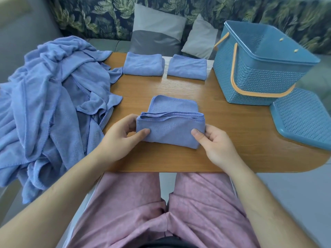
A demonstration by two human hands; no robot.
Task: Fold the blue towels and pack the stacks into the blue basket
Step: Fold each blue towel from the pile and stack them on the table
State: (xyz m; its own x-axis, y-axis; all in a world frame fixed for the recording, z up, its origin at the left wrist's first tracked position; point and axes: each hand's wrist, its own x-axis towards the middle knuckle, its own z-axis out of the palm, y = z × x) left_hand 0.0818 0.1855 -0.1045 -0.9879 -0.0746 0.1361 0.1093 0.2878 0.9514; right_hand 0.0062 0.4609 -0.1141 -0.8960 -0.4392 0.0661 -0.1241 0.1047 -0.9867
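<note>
You're gripping the half-folded towel (170, 130) at both ends. Your left hand (123, 138) is pinching its left end, thumb on top. Your right hand (215, 145) is pinching the right end the same way. The towel is sitting near the middle of the near edge of the table (232, 136), its front part doubled over and a flat layer lying behind.

A folded towel (143, 64) and a second folded towel (187, 67) are lying side by side along the far edge, a thin gap between them. The towel pile (53, 97) is covering the left edge and spilling off it, its fringe coming near your left hand.

The blue basket (259, 72) is standing open at the far right corner, its orange handle down. Its lid (302, 119) is lying just beside it, overhanging the right edge. Bare wood is showing between the held towel and the basket, and up to the far pair.
</note>
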